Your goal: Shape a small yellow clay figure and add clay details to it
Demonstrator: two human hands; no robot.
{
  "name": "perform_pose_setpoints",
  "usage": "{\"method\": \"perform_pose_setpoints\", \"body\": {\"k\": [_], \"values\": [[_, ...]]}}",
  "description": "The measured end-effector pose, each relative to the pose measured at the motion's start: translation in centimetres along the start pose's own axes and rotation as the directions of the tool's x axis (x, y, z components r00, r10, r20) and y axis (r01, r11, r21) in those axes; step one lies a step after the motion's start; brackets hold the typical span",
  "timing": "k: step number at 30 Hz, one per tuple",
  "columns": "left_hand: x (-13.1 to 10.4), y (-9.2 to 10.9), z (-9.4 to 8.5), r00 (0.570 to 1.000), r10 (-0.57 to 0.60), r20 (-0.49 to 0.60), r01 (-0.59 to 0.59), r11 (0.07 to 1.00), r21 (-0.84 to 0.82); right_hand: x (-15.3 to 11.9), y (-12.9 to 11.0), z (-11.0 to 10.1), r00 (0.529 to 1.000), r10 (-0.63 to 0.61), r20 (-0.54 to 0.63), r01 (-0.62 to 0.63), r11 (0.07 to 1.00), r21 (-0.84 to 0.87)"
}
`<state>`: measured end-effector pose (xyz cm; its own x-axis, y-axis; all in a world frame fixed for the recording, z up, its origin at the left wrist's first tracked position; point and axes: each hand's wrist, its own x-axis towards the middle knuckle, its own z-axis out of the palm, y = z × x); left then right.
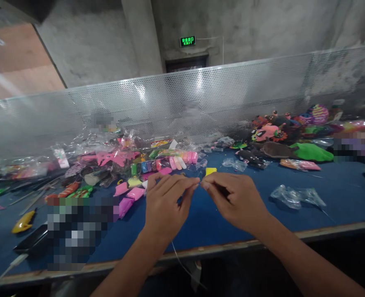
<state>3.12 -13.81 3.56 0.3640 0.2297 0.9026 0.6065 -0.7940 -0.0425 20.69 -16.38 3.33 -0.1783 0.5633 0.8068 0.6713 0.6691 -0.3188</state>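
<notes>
My left hand [167, 202] and my right hand [236, 198] meet just above the blue tabletop [197, 231], thumb and index finger pinched on each. Their fingertips nearly touch, and whatever lies between them is too small to make out. Just behind my right hand is a small yellow piece [211, 170]. Beside my left hand lie pink packets [136, 193] and a purple packet [125, 206]. Farther back sits a row of packets in several colours [145, 166].
A perforated metal screen [225, 95] closes off the far side. Crumpled clear plastic bags [296, 197] lie at right, with a green and brown soft piece [312, 152] behind. At left are a black phone-like device [31, 239] with a white cable and a yellow figure [24, 221].
</notes>
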Motion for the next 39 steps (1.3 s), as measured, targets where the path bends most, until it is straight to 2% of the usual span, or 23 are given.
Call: {"method": "perform_pose_setpoints", "body": {"k": [7,16,19,22,24,25,27,30,32,35,39], "values": [[-0.1,0.4,-0.3,0.999,0.051,-0.012,-0.049,0.99,0.134,-0.7,-0.3,0.4,0.997,-0.072,-0.031,0.069,0.993,-0.1],[-0.3,0.6,-0.2,0.997,-0.03,0.071,0.028,0.999,0.028,-0.7,-0.3,0.4,0.987,-0.16,0.002,0.157,0.964,-0.213],[-0.2,0.4,-0.5,0.978,-0.106,0.18,0.111,0.994,-0.016,-0.7,0.1,0.1,0.978,-0.198,0.064,0.208,0.948,-0.242],[0.3,0.2,-1.0,0.914,-0.176,0.365,0.212,0.975,-0.063,-0.8,0.6,-0.3,0.959,-0.243,0.147,0.273,0.931,-0.243],[0.5,0.1,-1.2,0.874,-0.167,0.456,0.23,0.969,-0.086,-0.9,0.9,-0.6,0.939,-0.27,0.211,0.316,0.921,-0.229],[0.6,0.0,-1.3,0.867,-0.148,0.476,0.217,0.972,-0.093,-0.9,1.1,-0.7,0.932,-0.275,0.236,0.327,0.92,-0.218],[0.7,-0.1,-1.3,0.879,-0.117,0.462,0.18,0.979,-0.093,-0.9,1.2,-0.8,0.935,-0.252,0.249,0.301,0.935,-0.185],[0.4,-0.1,-1.0,0.938,-0.131,0.32,0.164,0.983,-0.078,-1.0,1.3,-0.7,0.967,-0.15,0.207,0.172,0.981,-0.093],[0.2,0.0,-0.8,0.957,-0.149,0.248,0.17,0.983,-0.068,-1.1,1.2,-0.7,0.979,-0.087,0.184,0.094,0.995,-0.032],[0.2,0.1,-0.8,0.963,-0.124,0.24,0.139,0.989,-0.043,-1.1,0.9,-0.8,0.984,-0.032,0.174,0.032,0.999,0.007],[0.4,0.3,-1.0,0.967,-0.032,0.253,0.023,0.999,0.04,-0.9,0.4,-1.0,0.98,0.045,0.196,-0.047,0.999,0.004]]}}
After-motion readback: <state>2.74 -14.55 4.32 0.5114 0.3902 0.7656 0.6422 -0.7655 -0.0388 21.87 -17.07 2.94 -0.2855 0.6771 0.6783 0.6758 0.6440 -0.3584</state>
